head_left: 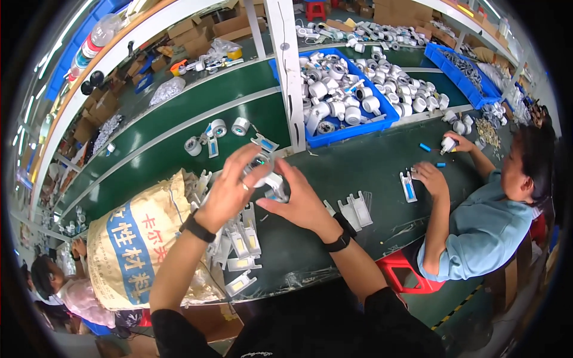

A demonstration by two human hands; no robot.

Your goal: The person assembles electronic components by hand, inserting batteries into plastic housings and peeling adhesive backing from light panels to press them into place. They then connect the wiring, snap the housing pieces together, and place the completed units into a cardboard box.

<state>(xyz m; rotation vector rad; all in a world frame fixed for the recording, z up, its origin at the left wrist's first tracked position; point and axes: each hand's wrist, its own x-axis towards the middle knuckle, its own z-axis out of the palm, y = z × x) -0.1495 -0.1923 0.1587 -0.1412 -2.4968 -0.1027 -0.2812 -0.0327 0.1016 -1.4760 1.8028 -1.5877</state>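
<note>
Here, both hands close around a white device above the bench. The left hand wraps its round head; the right hand pinches its lower part between thumb and fingers, a two-sided hold that probably keeps it steady, with a small green glow showing. Loose white plastic pieces lie just below, beside a large tan sack, seemingly kept within easy reach. More white pieces stand grouped to the right. Beyond the hands, a few round-headed units sit apart on green surface. Farther back, a blue bin heaped with similar units likely stops them rolling. At right, a seated co-worker handles another white unit.
</note>
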